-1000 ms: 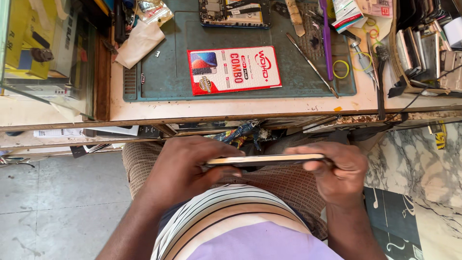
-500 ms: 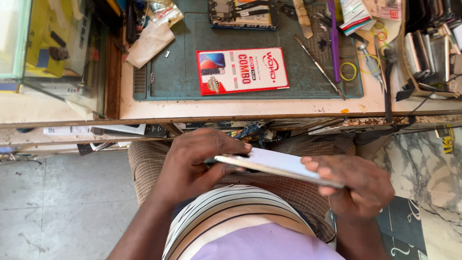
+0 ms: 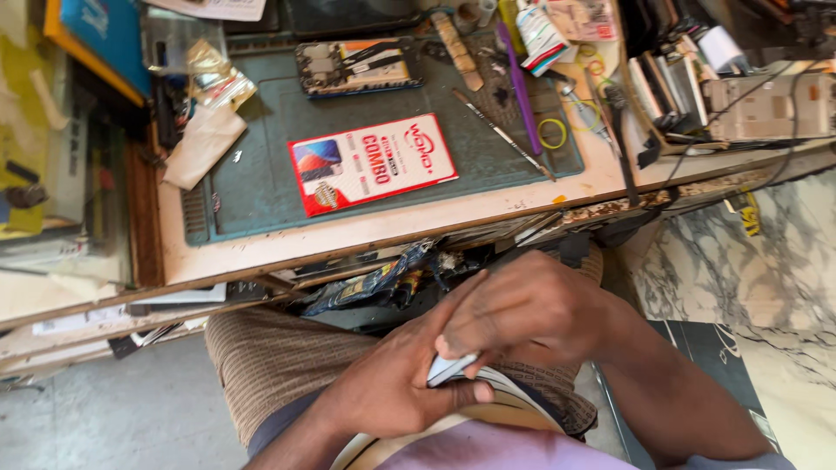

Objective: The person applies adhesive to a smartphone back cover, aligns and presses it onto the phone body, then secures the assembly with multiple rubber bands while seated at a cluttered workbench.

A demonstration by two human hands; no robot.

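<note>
— White and thin, that is the flat piece (image 3: pixel 451 368) both hands have, low over the lap, just in front of the striped shirt (image 3: pixel 418 444). Is it a phone part?

— I think so, but I cannot be sure. Only one pale corner shows; the rest is hidden under the right hand (image 3: pixel 531 318).

— How is it held?

— The left hand (image 3: pixel 396 392) is closed on it from below, thumb along the near edge. The right hand lies over it with fingers curled down, pinching the top. Both hands grip it.

— Will it handle easily?

— It looks light and stiff, probably smooth and a little slippery. If it is glass, it may crack when bent. Better to hold it by the edges, not pressing the middle.

— And the bench?

— On the green mat (image 3: pixel 261 183) lies a red and white packet (image 3: pixel 373 163), a thin tool (image 3: pixel 503 133) and an opened device (image 3: pixel 357 67). The clutter at the right is too crowded to read.
</note>
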